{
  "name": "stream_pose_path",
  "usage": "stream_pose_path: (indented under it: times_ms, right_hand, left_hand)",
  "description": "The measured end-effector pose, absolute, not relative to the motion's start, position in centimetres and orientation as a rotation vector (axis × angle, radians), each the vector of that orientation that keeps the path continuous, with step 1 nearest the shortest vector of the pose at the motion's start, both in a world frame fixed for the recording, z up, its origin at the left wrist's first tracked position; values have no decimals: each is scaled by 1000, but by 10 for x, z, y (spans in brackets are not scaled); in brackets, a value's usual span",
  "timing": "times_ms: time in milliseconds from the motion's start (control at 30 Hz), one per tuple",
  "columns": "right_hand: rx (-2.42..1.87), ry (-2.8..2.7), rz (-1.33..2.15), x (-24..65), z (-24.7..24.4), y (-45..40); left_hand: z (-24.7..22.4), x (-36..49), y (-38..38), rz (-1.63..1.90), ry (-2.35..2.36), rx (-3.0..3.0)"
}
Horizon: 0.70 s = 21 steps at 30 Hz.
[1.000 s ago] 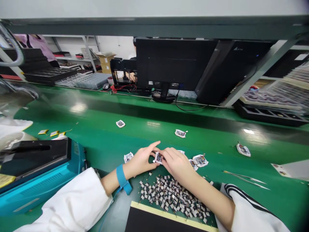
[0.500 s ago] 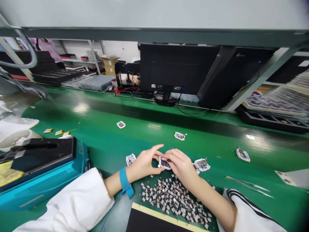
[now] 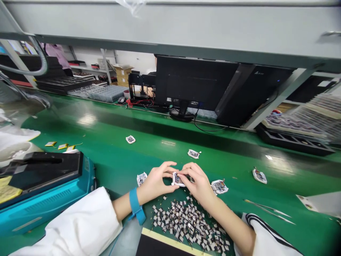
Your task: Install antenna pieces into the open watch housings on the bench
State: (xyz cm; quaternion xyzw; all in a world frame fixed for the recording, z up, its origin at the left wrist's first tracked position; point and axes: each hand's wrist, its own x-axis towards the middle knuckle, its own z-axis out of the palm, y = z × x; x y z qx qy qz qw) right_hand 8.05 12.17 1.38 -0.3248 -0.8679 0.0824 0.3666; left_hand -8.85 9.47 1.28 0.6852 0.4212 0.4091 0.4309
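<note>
My left hand (image 3: 157, 180) grips the left side of a small white housing (image 3: 178, 179) with a circuit board inside, its thumb below and fingers above. Around that wrist is a blue strap (image 3: 135, 202). The fingers of my right hand (image 3: 196, 182) are pinched at the housing's right and upper edge; whether a small part sits between them I cannot tell. Similar housings lie beside the left hand (image 3: 141, 178) and beside the right hand (image 3: 220, 186). Just below both hands spreads a heap of small square parts with short dark leads (image 3: 186, 222).
More housings (image 3: 130, 139) lie farther out on the green mat. Tweezers (image 3: 269, 210) rest at right. A teal machine (image 3: 48, 199) stands at left, near yellow-edged flat pieces (image 3: 63, 146). A monitor (image 3: 194, 83) stands behind; a grey shelf (image 3: 170, 25) hangs overhead.
The view has tilted up a little and shifted, so the bench items appear farther left. My right fingers have shifted slightly on the housing, and more of its inside shows. Both hands stay on it.
</note>
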Motion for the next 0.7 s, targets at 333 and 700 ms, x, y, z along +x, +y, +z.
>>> stream_pose_path:
  times_ms: [333,700]
  right_hand:
    - [-724,-2465,-45,89,25,125]
    - [-422,-2813,-438,57,91,138]
  left_hand:
    - [12,-86,94,1017,998,1586]
    - [46,-105,97,1093,1004,1652]
